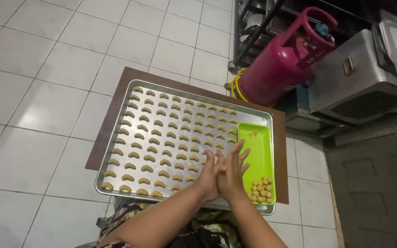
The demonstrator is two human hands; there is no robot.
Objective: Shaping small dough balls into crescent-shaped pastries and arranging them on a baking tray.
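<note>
Left hand and right hand, palms pressed together, grip contents hidden, above the nearly filled silver metal baking tray of crescent-shaped dough pieces; small round dough balls remain in the green plastic tray.

The left hand and right hand press palm to palm, so whatever lies between them is hidden; they also cover part of the metal tray and some crescent cookies. The gas cylinder is blurred. The metal box runs off the right edge.
</note>
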